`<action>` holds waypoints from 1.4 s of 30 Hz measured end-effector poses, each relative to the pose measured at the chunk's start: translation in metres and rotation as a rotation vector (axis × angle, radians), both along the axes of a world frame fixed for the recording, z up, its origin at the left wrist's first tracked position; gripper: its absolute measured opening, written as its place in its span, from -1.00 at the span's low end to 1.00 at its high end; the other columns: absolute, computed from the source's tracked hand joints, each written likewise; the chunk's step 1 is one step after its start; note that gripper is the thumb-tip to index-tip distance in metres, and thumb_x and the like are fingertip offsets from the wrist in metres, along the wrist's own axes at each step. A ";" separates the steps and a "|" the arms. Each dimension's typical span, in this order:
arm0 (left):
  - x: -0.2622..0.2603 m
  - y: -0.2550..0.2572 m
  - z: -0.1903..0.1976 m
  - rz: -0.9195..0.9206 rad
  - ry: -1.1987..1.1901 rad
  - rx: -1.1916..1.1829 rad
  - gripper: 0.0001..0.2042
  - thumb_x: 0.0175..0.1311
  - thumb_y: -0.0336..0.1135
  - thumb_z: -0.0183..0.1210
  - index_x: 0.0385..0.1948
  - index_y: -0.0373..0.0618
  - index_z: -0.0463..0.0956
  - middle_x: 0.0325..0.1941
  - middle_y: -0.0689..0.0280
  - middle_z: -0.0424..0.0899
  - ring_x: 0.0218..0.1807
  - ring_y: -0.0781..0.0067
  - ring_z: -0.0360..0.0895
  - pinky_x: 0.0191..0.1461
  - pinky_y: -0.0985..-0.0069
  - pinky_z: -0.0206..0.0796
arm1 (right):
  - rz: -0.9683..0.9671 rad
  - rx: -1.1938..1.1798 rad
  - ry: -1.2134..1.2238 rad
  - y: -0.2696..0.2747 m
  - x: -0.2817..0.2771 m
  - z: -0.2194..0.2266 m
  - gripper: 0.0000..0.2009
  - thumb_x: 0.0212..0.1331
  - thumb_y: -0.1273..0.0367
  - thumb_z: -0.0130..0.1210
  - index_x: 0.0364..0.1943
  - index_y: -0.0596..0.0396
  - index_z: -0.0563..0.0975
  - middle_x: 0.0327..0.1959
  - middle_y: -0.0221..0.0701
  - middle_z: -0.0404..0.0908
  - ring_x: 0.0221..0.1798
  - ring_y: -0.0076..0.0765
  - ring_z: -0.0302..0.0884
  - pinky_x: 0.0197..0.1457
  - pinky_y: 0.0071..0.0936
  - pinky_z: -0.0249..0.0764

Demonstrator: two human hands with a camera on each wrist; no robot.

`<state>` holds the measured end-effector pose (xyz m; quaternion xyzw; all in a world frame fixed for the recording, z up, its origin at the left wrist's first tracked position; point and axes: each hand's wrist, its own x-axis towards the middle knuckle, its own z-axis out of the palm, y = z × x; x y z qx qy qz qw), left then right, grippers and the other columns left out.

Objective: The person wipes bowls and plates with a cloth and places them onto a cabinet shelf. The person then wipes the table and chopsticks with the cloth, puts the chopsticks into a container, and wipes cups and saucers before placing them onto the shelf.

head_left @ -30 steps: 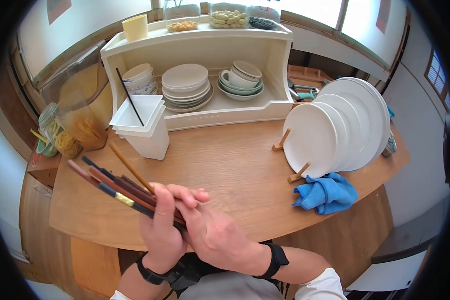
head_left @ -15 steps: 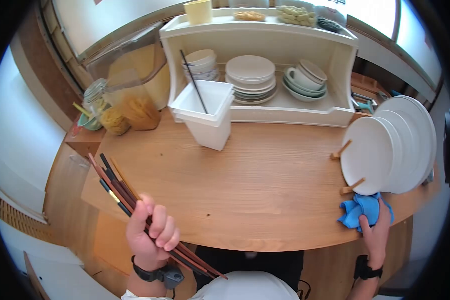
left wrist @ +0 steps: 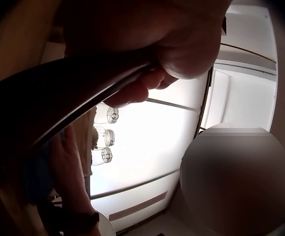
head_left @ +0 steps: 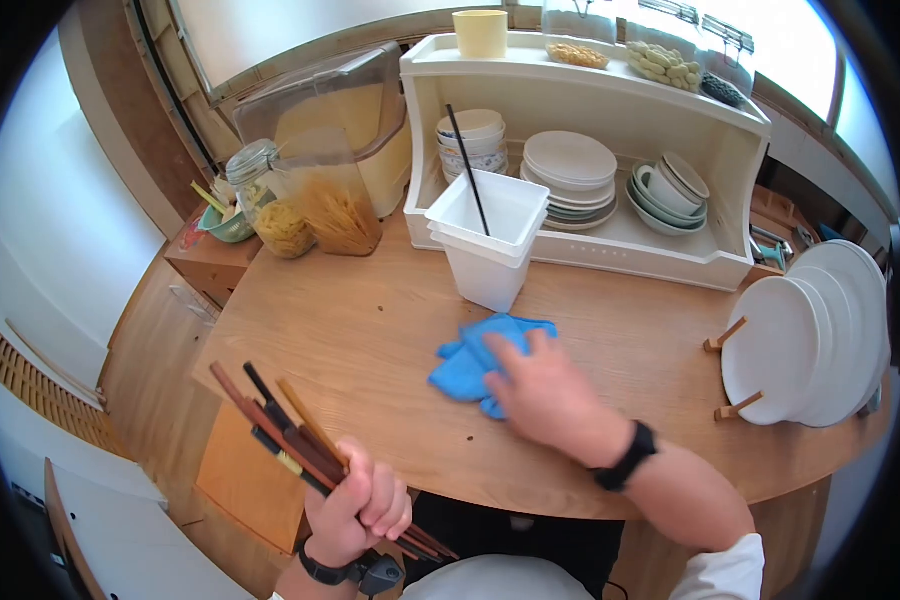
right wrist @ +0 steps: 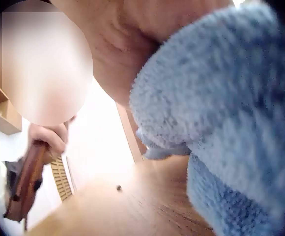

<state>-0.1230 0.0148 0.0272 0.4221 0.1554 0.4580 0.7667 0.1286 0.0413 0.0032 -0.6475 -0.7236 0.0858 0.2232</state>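
readable text: none that you can make out in any view
white shelf [head_left: 685, 268]: a row of small marks [head_left: 610, 253] sits on the front edge, near its middle, too small for you to tell whether they are letters

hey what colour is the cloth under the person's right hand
The cloth is blue; the head view shows that best.

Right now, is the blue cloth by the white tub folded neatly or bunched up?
Bunched up: the blue cloth shows loose creases and uneven corners poking out beside the right hand, with thick rumpled folds close up.
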 end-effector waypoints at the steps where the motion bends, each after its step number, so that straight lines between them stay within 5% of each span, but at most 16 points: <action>1: -0.005 -0.004 0.001 -0.013 -0.003 0.039 -0.81 0.50 -0.20 -0.09 -0.34 0.02 0.17 -0.77 0.42 0.14 -0.78 0.53 0.13 -0.72 0.52 0.15 | 0.079 -0.066 0.060 0.003 -0.022 0.007 -0.55 0.27 0.27 0.07 0.23 0.02 0.34 -0.07 0.05 0.46 -0.06 0.24 0.48 -0.06 0.04 0.53; 3: -0.013 -0.017 0.012 -0.003 -0.134 -0.094 -0.80 0.42 -0.30 0.08 -0.36 -0.09 0.24 -0.72 0.36 0.22 -0.69 0.48 0.21 -0.58 0.49 0.19 | 0.250 -0.131 0.133 0.001 -0.073 0.005 -0.54 0.24 0.26 0.10 0.23 -0.02 0.36 -0.06 0.10 0.44 -0.04 0.26 0.46 -0.02 0.02 0.51; 7: -0.027 -0.027 0.021 -0.001 -0.092 0.170 -0.79 0.49 -0.24 -0.01 -0.33 -0.03 0.17 -0.75 0.38 0.21 -0.74 0.46 0.19 -0.66 0.47 0.21 | 0.540 -0.248 0.410 0.025 -0.122 0.002 -0.53 0.23 0.26 0.11 0.22 -0.02 0.36 -0.07 0.09 0.44 -0.06 0.25 0.47 0.04 -0.01 0.49; 9: -0.032 -0.040 0.037 -0.003 -0.063 0.013 -0.78 0.36 -0.21 0.19 -0.33 -0.09 0.36 -0.58 0.33 0.48 -0.54 0.43 0.44 -0.39 0.50 0.39 | 0.442 -0.238 0.461 0.062 -0.130 0.019 -0.54 0.22 0.28 0.11 0.20 0.04 0.36 -0.08 0.07 0.43 -0.04 0.24 0.47 0.06 -0.06 0.49; 10: -0.018 -0.040 0.049 0.095 -0.031 0.070 -0.66 0.34 -0.21 0.23 -0.49 -0.02 0.20 -0.78 0.46 0.19 -0.75 0.60 0.12 -0.65 0.62 0.11 | 0.351 -0.082 0.368 0.083 -0.126 0.027 -0.54 0.21 0.30 0.13 0.19 0.06 0.36 -0.05 0.07 0.43 -0.04 0.23 0.47 0.05 -0.06 0.50; 13: -0.027 -0.039 0.044 0.072 -0.014 0.049 -0.69 0.35 -0.21 0.21 -0.46 -0.04 0.25 -0.74 0.42 0.27 -0.72 0.56 0.19 -0.60 0.60 0.18 | 0.017 0.154 0.062 0.153 -0.109 0.016 -0.54 0.13 0.36 0.18 0.15 0.05 0.40 0.04 0.07 0.43 -0.01 0.20 0.47 -0.02 -0.05 0.54; 16: -0.030 -0.036 0.039 0.068 -0.014 0.036 -0.71 0.35 -0.22 0.22 -0.45 -0.05 0.26 -0.75 0.41 0.27 -0.72 0.56 0.19 -0.61 0.59 0.18 | -0.035 0.021 -0.006 0.157 -0.115 -0.010 -0.54 0.08 0.38 0.21 0.12 0.04 0.42 -0.02 0.05 0.46 -0.06 0.19 0.49 -0.06 -0.03 0.55; 18: -0.028 -0.033 0.038 0.065 -0.017 0.022 -0.71 0.35 -0.22 0.22 -0.44 -0.05 0.27 -0.75 0.41 0.27 -0.72 0.56 0.18 -0.61 0.59 0.18 | 0.286 -0.119 -0.046 0.123 -0.135 0.006 -0.54 0.07 0.39 0.20 0.12 0.05 0.45 -0.04 0.01 0.50 -0.06 0.18 0.52 -0.01 -0.06 0.54; 21: -0.019 -0.027 0.039 0.013 -0.002 -0.010 -0.71 0.34 -0.24 0.23 -0.46 -0.06 0.27 -0.75 0.41 0.28 -0.73 0.54 0.19 -0.61 0.58 0.17 | 0.968 -0.424 0.445 0.084 -0.161 0.008 -0.54 0.09 0.41 0.17 0.16 0.00 0.49 -0.03 -0.04 0.55 0.07 0.08 0.54 0.11 -0.11 0.48; 23: -0.009 -0.027 0.047 0.013 -0.019 0.086 -0.70 0.32 -0.26 0.25 -0.49 -0.07 0.27 -0.75 0.41 0.29 -0.74 0.53 0.21 -0.61 0.56 0.16 | 0.933 -0.476 0.480 0.095 -0.165 0.011 -0.56 0.09 0.43 0.15 0.13 0.00 0.48 -0.10 -0.01 0.55 0.01 0.11 0.54 0.07 -0.11 0.50; 27: -0.010 -0.033 0.046 -0.025 -0.030 0.072 -0.71 0.29 -0.32 0.26 -0.52 -0.09 0.29 -0.76 0.36 0.33 -0.75 0.50 0.23 -0.61 0.55 0.16 | 0.268 0.197 0.070 0.127 -0.109 0.027 -0.72 0.07 0.41 0.18 -0.14 0.23 0.49 -0.17 0.02 0.48 -0.06 0.07 0.53 -0.13 -0.19 0.62; 31: -0.011 -0.033 0.029 -0.032 -0.019 0.020 -0.72 0.29 -0.36 0.25 -0.53 -0.09 0.30 -0.76 0.34 0.33 -0.74 0.49 0.22 -0.61 0.55 0.16 | 0.096 0.163 -0.106 0.132 -0.092 0.000 -0.70 0.08 0.46 0.12 -0.07 0.18 0.45 -0.15 -0.02 0.49 -0.14 0.11 0.53 -0.14 -0.05 0.56; 36: -0.003 -0.019 0.035 -0.018 0.017 0.031 -0.82 0.36 -0.35 0.18 -0.38 -0.06 0.33 -0.69 0.33 0.39 -0.71 0.46 0.27 -0.59 0.52 0.22 | 0.424 -0.067 -0.013 0.089 -0.092 0.008 -0.67 0.11 0.37 0.14 -0.02 0.15 0.47 -0.14 -0.01 0.53 -0.11 0.11 0.56 -0.12 -0.06 0.55; 37: -0.006 -0.005 0.034 -0.057 0.073 0.220 -0.78 0.45 -0.28 0.05 -0.34 -0.08 0.19 -0.75 0.38 0.22 -0.74 0.44 0.21 -0.68 0.47 0.19 | 0.418 -0.063 -0.016 0.085 -0.088 0.014 -0.67 0.11 0.37 0.14 -0.02 0.15 0.47 -0.14 -0.01 0.53 -0.11 0.11 0.56 -0.12 -0.06 0.55; 39: -0.001 0.010 0.050 0.027 0.131 0.140 -0.80 0.39 -0.33 0.12 -0.29 -0.16 0.25 -0.75 0.39 0.21 -0.75 0.49 0.21 -0.69 0.50 0.17 | 0.877 -0.416 0.179 0.076 -0.079 0.022 -0.57 0.07 0.32 0.19 0.07 0.12 0.51 -0.08 -0.03 0.61 0.00 0.07 0.57 0.05 -0.12 0.52; 42: 0.010 0.045 0.090 0.104 0.459 0.119 -0.77 0.38 -0.32 0.10 -0.09 -0.23 0.33 -0.74 0.42 0.21 -0.77 0.59 0.17 -0.70 0.58 0.14 | 0.891 -0.644 0.250 0.070 -0.044 0.032 -0.48 0.08 0.26 0.21 0.18 0.04 0.47 -0.04 -0.14 0.65 0.09 0.02 0.55 0.11 -0.17 0.48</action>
